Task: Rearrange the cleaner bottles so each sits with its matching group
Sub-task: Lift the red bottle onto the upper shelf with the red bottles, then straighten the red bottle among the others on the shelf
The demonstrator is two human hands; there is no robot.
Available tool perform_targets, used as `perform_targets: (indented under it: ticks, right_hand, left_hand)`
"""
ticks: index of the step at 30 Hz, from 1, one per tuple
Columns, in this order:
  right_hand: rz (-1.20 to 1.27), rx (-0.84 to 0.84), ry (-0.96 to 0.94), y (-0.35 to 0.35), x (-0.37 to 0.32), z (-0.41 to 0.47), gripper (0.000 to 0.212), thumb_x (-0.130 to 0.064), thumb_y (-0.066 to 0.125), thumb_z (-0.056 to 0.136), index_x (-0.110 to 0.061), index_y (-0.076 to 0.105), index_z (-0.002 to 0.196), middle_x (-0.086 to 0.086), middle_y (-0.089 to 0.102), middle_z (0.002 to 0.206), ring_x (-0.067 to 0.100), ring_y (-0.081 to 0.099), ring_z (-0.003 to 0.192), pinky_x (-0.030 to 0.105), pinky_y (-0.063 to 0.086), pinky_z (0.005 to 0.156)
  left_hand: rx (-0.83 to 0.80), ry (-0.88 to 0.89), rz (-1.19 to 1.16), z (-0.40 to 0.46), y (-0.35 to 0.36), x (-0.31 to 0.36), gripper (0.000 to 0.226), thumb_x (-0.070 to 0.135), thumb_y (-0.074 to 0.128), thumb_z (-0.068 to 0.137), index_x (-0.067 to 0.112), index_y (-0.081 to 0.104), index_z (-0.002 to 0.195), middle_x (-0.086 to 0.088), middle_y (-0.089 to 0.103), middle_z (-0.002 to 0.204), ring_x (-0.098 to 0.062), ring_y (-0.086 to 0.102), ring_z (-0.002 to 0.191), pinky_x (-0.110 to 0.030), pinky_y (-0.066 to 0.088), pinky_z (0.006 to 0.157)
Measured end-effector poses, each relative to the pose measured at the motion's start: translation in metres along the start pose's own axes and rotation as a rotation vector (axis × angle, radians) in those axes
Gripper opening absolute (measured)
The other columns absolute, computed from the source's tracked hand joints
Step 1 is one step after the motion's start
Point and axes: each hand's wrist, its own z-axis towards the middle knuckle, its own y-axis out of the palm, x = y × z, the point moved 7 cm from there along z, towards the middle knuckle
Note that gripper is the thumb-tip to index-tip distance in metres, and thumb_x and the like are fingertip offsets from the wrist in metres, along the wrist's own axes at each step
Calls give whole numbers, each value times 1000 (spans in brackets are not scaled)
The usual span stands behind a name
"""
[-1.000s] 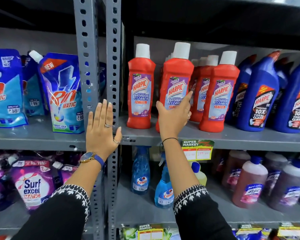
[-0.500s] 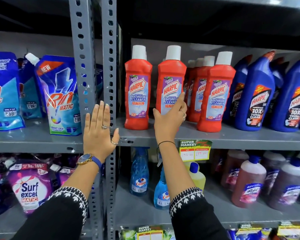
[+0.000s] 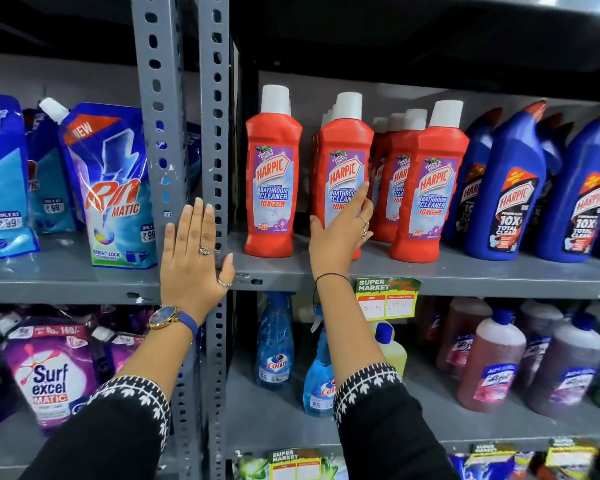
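Red Harpic bathroom cleaner bottles with white caps stand in rows on the grey middle shelf [image 3: 465,275]. My right hand [image 3: 336,237] grips the lower part of the second front red bottle [image 3: 343,150], thumb on its left side and fingers across its label. Another red bottle [image 3: 272,168] stands apart to its left, and one more [image 3: 430,174] to its right. Blue Harpic bottles [image 3: 510,188] with red tips are grouped further right. My left hand [image 3: 191,258] lies flat and open against the grey shelf upright [image 3: 215,98].
Rin Matic pouches [image 3: 111,188] fill the left bay, with Surf Excel pouches [image 3: 49,372] below them. Under the Harpic shelf stand Colin spray bottles [image 3: 274,344], a yellow bottle and Lizol bottles [image 3: 492,365]. A price tag [image 3: 387,296] hangs on the shelf edge.
The red bottle in my right hand has gone from leaning forward near the shelf edge to upright and further back, closer to the row. My left hand stays on the upright.
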Motion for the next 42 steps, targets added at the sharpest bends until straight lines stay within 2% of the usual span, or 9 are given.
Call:
perform_targets:
  ticks: [9, 12, 16, 21, 25, 30, 34, 39, 42]
  right_hand:
    - [-2, -25, -1, -2, -3, -9, 100, -17, 71, 83, -14, -3, 151, 16, 3, 160, 32, 8, 147, 60, 10, 116]
    - [38, 56, -264, -10, -17, -46, 87, -24, 62, 90, -15, 0, 151, 8, -4, 161, 26, 1, 149, 52, 10, 119]
    - [73, -37, -713, 0, 7, -160, 59, -18, 58, 91, -23, 29, 143, 1, 34, 146, 12, 28, 139, 37, 28, 114]
    - [88, -83, 46, -4, 166, -199, 53, -16, 76, 80, -19, 49, 126, 8, 47, 123, 17, 42, 120, 44, 41, 103]
    - [-6, -240, 300, 1, 227, -190, 82, -17, 83, 71, -7, 37, 137, 16, 41, 137, 35, 40, 128, 46, 37, 107]
    - [21, -391, 427, 22, 254, -177, 104, -13, 90, 59, -7, 28, 142, 14, 43, 142, 31, 41, 132, 47, 37, 111]
    - [11, -479, 464, 30, 267, -167, 89, -16, 92, 57, -8, 39, 128, 14, 56, 129, 31, 55, 118, 48, 47, 101]
    - [-11, -475, 454, 29, 260, -171, 61, -19, 90, 61, -14, 48, 105, 9, 66, 111, 22, 63, 95, 29, 50, 79]
    - [25, -478, 430, 34, 245, -184, 62, -22, 91, 59, -17, 50, 105, 9, 66, 110, 26, 65, 99, 38, 57, 83]
  left_hand:
    - [3, -5, -23, 0, 0, 1, 73, 35, 39, 89, 3, 16, 150, -19, 24, 154, -27, 14, 144, -38, 1, 119]
    - [6, -8, -24, -1, 1, 1, 72, 36, 38, 90, 2, 17, 150, -19, 24, 154, -27, 14, 144, -38, 1, 119]
    - [7, -8, -10, 0, -1, 1, 72, 36, 39, 90, 2, 18, 149, -19, 23, 154, -27, 12, 144, -38, 0, 119]
    - [22, -6, -9, -1, -2, 1, 72, 34, 41, 89, 1, 20, 149, -19, 25, 153, -28, 15, 143, -37, 0, 119]
    - [31, 1, 8, -1, -1, 0, 72, 35, 41, 89, 2, 18, 149, -19, 25, 153, -27, 13, 143, -36, -1, 119]
    - [31, -1, 17, 0, -2, 0, 73, 34, 43, 88, 3, 18, 149, -18, 25, 153, -27, 14, 143, -35, -1, 119]
    - [34, -5, 17, -1, -3, 0, 74, 34, 44, 87, 2, 19, 149, -18, 26, 153, -27, 15, 143, -36, -1, 119]
    - [17, -4, 6, 0, -3, 2, 74, 34, 44, 86, 1, 19, 148, -18, 25, 153, -28, 16, 142, -36, 0, 119]
    - [14, -10, 2, 0, -4, 1, 74, 33, 45, 86, 1, 20, 148, -18, 25, 153, -28, 17, 142, -36, 1, 119]
